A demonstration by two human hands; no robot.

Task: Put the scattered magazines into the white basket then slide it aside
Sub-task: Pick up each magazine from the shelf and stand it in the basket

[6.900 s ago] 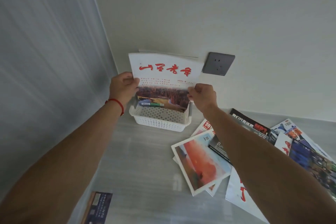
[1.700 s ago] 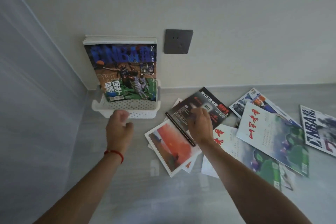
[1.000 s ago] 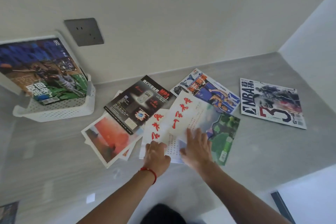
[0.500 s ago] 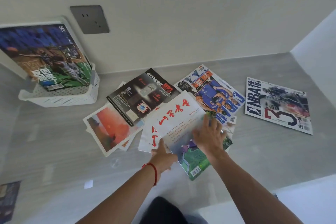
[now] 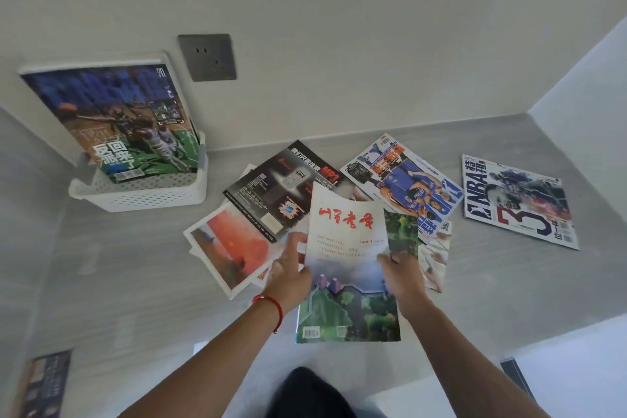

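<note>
I hold a magazine (image 5: pixel 349 261) up off the floor, my left hand (image 5: pixel 288 276) gripping one side and my right hand (image 5: pixel 402 276) the other, so it stays flat. The basket (image 5: pixel 142 195) waits far left by the wall, with magazines standing inside.

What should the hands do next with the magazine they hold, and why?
Probably carry the red-titled magazine, which the left hand and right hand already grip, left to the white basket and stand it in front of the basketball magazine there.
</note>
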